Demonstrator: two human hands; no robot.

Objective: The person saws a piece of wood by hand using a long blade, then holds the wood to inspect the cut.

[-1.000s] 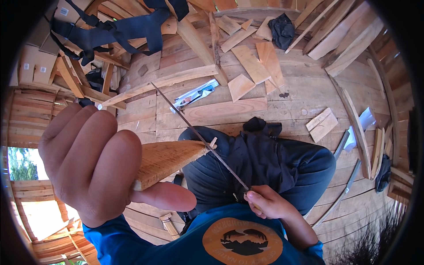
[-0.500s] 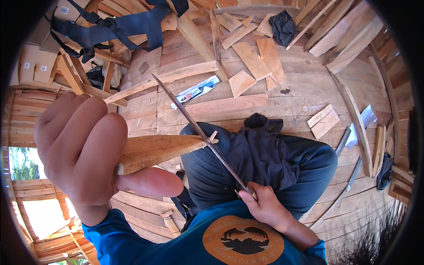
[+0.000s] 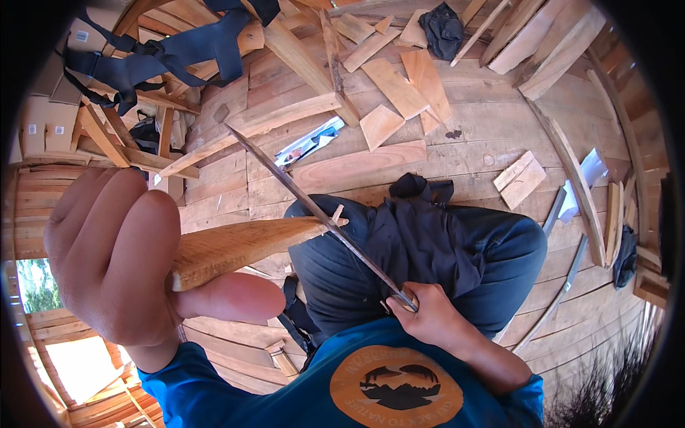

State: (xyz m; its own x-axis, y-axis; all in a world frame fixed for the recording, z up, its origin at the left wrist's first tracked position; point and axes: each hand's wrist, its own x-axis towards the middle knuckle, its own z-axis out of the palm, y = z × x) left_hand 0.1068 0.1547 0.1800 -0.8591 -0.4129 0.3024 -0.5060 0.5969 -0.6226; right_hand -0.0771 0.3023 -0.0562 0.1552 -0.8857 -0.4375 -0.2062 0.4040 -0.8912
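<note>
My left hand [image 3: 118, 257], large and close at the left, is wrapped round a tapering piece of wood [image 3: 250, 244]. Its thumb lies along the lower side, and the narrow end of the wood points right, above my knee. A long knife [image 3: 285, 184] with a thin dark blade, seen nearly edge-on, slants across that narrow end. Beside the blade a small sliver of wood [image 3: 338, 212] sticks up at the tip. My right hand [image 3: 435, 314] grips the knife at its lower end, near my waist; most of the handle is hidden in the fingers.
Dark cloth [image 3: 421, 246] lies over my lap. On the plank floor beyond are loose boards [image 3: 396, 85], a torn shiny wrapper [image 3: 310, 141] and a black bag [image 3: 442, 32]. Wooden framing and dark straps [image 3: 171, 53] stand far left; a long beam [image 3: 571, 178] lies at the right.
The view has shifted a little. My left hand and the wood have moved slightly left. My right hand has moved slightly up and right with the knife, whose blade still crosses the wood's tip.
</note>
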